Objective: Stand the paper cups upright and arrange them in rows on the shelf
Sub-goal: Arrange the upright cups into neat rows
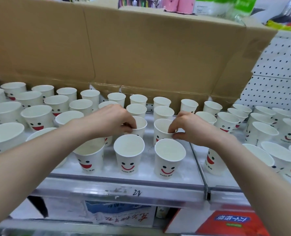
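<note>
One smiley paper cup (141,124) is pinched at its rim by the left hand (114,120), and a second cup (161,126) by the right hand (187,128). Three upright cups (88,160) (128,154) (169,157) are seen just in front of them on the shelf (141,177).

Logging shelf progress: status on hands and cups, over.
Left hand pinches rim of one upright cup. Right hand pinches the neighbouring cup. Other cups crowd close around.
</note>
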The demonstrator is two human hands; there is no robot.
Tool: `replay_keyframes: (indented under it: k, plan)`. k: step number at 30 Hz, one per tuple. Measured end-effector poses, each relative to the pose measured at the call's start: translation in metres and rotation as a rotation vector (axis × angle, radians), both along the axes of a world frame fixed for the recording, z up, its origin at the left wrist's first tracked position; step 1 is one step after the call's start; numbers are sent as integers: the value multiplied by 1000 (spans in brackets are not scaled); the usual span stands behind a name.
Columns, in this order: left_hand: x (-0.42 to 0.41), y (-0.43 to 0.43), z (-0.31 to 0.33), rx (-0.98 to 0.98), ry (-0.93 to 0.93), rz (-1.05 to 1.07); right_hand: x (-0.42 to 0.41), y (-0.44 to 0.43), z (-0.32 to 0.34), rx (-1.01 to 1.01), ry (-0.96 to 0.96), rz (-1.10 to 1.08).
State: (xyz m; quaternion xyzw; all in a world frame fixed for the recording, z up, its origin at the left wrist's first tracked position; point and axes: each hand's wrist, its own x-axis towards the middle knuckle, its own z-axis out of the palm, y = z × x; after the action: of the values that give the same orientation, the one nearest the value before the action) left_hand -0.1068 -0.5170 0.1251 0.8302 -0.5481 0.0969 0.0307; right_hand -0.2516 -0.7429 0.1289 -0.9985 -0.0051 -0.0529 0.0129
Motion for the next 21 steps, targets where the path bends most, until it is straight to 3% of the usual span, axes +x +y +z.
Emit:
replay_keyframes:
  k: [4, 7, 12, 17, 21]
  plan:
    - [1, 1, 5, 3, 85, 14, -1, 0, 3, 7, 25, 6]
    - [-4, 3, 14, 0, 105, 26, -12, -6, 12, 52, -58, -1]
    - [-58, -16, 30, -257, 21, -98, -53, -47, 29, 142, -292, -81]
    - [-138, -74, 16, -315, 9, -216, -100, -94, 29, 178, -283, -176]
    - [-174, -133, -10, -266, 3, -193, -139, -118, 22, 130, -231, -128]
